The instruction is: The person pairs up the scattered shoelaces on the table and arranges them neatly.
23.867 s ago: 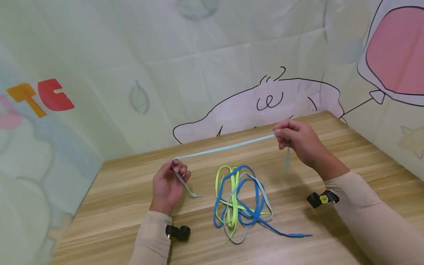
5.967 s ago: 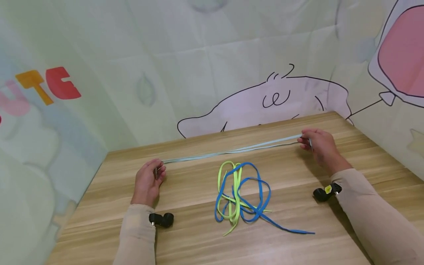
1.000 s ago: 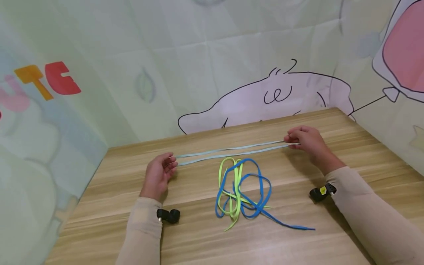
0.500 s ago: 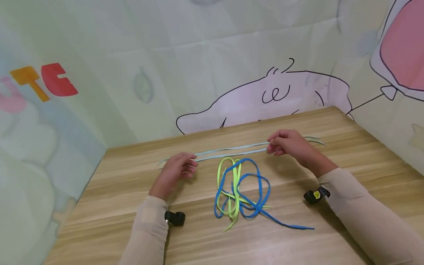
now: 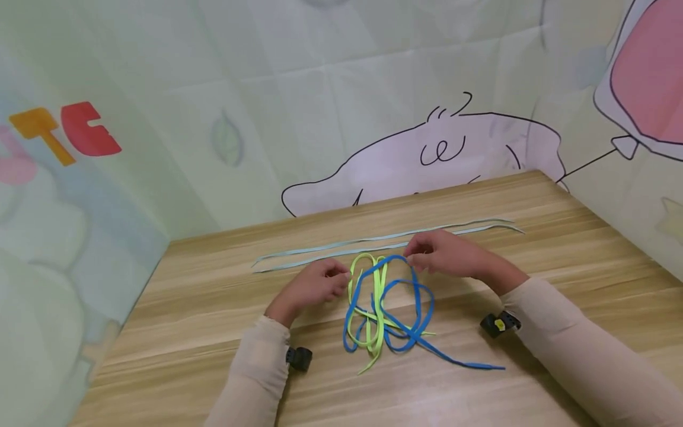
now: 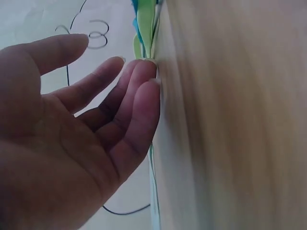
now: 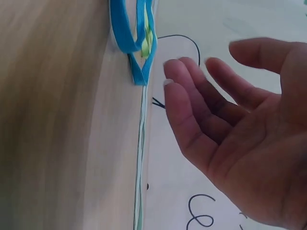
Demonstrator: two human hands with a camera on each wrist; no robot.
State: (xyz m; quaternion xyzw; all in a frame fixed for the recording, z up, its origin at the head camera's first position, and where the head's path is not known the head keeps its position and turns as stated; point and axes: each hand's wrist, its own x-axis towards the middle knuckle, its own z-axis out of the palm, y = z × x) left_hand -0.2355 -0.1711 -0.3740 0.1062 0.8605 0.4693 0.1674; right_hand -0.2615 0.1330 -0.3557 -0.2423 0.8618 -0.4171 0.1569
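Note:
Two light blue shoelaces, a far one (image 5: 341, 242) and a near one (image 5: 299, 264), lie stretched side by side across the back of the table. In front of them is a loose tangle of a neon yellow-green shoelace (image 5: 379, 290) and a blue shoelace (image 5: 418, 296). My left hand (image 5: 315, 284) hovers at the tangle's left edge, its fingers relaxed and holding nothing in the left wrist view. At the upper right of the tangle is my right hand (image 5: 445, 254). In the right wrist view its loosely bent fingers stand apart from the blue loops (image 7: 122, 28).
The wooden table (image 5: 203, 308) ends at a printed cloth backdrop (image 5: 256, 148) behind and at the sides. One blue lace tip (image 5: 488, 366) trails out to the right. A small black camera sits on each wrist.
Earlier a light blue lace was stretched between both hands. Over the last second the hands let go of the two laid laces and moved inward and nearer, to the blue and yellow-green tangle.

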